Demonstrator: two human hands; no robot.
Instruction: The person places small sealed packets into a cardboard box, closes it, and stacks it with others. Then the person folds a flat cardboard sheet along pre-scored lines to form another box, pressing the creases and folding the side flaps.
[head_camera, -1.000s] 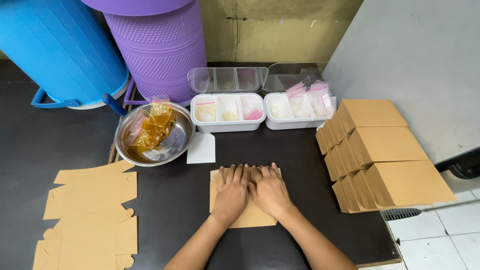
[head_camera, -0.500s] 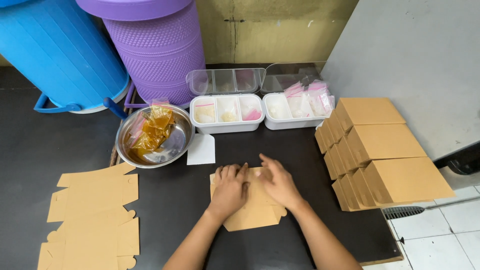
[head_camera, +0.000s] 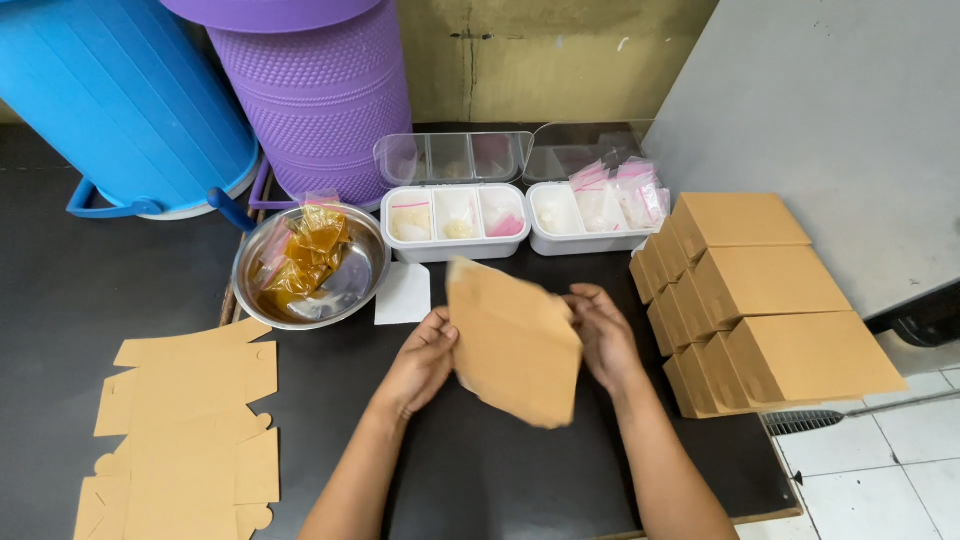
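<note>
While both hands are lifting it off the dark worktop (head_camera: 130, 300), a flat brown cardboard box blank (head_camera: 513, 340) is hanging tilted in the air between them, its top corner pointing toward the white trays. The left hand (head_camera: 422, 362) is gripping the blank's left edge, thumb on the near face and fingers curled behind. The right hand (head_camera: 605, 338) is clasping the right edge, with its fingers bent around the card; how firmly it is pinching I cannot tell.

To the left, a stack of unfolded cardboard blanks (head_camera: 185, 430) is lying flat on the worktop. Just beyond the hands, a steel bowl (head_camera: 340, 290) is holding amber-coloured sachets (head_camera: 305, 255), and a small white paper slip (head_camera: 404, 294) is lying beside it. Behind that, two white compartment trays (head_camera: 457, 225) (head_camera: 580, 225) are sitting side by side, the right one carrying small clear zip bags with pink seals (head_camera: 620, 190). Their clear lids (head_camera: 452, 157) are leaning behind them.

On the right, rows of assembled brown cardboard boxes (head_camera: 770, 300) are standing packed together near the worktop's edge. At the back, a blue plastic drum (head_camera: 110, 100) and a purple textured bin (head_camera: 315, 90) are standing against the wall.
</note>
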